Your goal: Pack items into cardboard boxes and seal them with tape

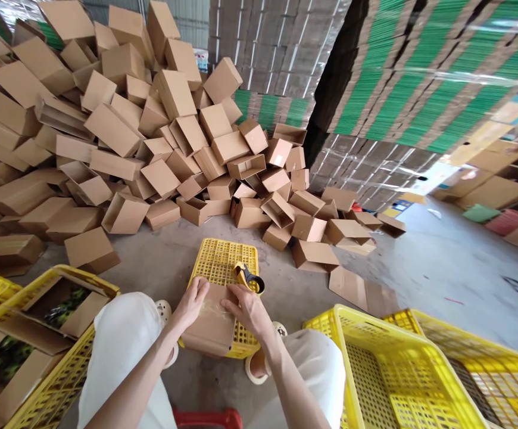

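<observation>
A small brown cardboard box (209,333) lies on an upturned yellow plastic crate (217,253) between my knees. Along its far left edge, my left hand (193,302) grips the cardboard with bent fingers. My right hand (249,310) holds the far right edge, its fingers bent over the top and the thumb pointing inward. Wrinkled clear tape seems to lie on the top of the box. Just beyond my right hand, a yellow and black tape dispenser (246,276) rests on the crate.
A large heap of cardboard boxes (152,137) fills the far floor. At left, a yellow crate (58,274) contains open boxes with dark green contents (69,304). More yellow crates (343,316) stand at right. Stacked flat cardboard (402,77) rises behind. Part of a red stool (208,417) shows below me.
</observation>
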A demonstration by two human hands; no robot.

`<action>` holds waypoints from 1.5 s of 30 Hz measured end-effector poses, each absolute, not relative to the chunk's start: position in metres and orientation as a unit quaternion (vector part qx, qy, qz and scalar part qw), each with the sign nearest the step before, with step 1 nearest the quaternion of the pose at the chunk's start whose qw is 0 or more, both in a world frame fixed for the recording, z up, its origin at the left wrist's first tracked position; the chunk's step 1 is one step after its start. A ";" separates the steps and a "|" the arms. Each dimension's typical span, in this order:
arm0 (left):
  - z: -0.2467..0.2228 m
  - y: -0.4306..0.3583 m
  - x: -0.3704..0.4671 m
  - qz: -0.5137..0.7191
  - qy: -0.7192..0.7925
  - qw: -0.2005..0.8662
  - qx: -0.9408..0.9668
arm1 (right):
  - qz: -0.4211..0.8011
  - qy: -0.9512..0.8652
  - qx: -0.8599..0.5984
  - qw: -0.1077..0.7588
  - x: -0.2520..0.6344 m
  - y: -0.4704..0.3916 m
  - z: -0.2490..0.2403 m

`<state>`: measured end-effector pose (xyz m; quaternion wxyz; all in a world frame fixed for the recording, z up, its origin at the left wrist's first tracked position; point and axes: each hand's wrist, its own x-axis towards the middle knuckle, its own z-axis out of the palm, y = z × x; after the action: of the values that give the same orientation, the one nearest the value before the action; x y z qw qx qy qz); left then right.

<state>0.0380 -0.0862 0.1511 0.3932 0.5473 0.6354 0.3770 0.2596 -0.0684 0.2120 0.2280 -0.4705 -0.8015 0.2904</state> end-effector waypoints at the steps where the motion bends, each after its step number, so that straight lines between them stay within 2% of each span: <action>1: 0.151 -0.086 0.038 0.377 0.636 0.392 0.547 | 0.295 -0.807 -0.460 0.223 0.259 -0.067 0.213; 5: 0.149 -0.084 0.038 0.372 0.640 0.390 0.548 | 0.325 -0.818 -0.422 0.216 0.262 -0.063 0.217; 14: 0.145 -0.083 0.037 0.383 0.625 0.394 0.554 | 0.294 -0.833 -0.421 0.207 0.264 -0.065 0.217; 18: 0.141 -0.082 0.036 0.391 0.610 0.393 0.566 | 0.225 -0.821 -0.504 0.147 0.249 -0.072 0.218; 21: 0.141 -0.082 0.035 0.399 0.609 0.386 0.567 | 0.190 -0.804 -0.548 0.135 0.239 -0.073 0.217; 26: 0.141 -0.082 0.036 0.393 0.612 0.389 0.565 | 0.262 -0.831 -0.471 0.139 0.248 -0.065 0.219; 32: 0.139 -0.080 0.034 0.403 0.604 0.387 0.569 | 0.230 -0.799 -0.526 0.178 0.241 -0.075 0.210; 39: 0.142 -0.081 0.035 0.395 0.609 0.390 0.567 | 0.309 -0.798 -0.468 0.219 0.247 -0.078 0.193; 45: 0.144 -0.081 0.035 0.404 0.608 0.384 0.565 | 0.276 -0.752 -0.525 0.288 0.237 -0.078 0.183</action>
<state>0.0352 -0.0814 0.1436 0.3840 0.5647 0.6084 0.4044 0.2365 -0.0783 0.1828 0.2877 -0.5247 -0.7522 0.2758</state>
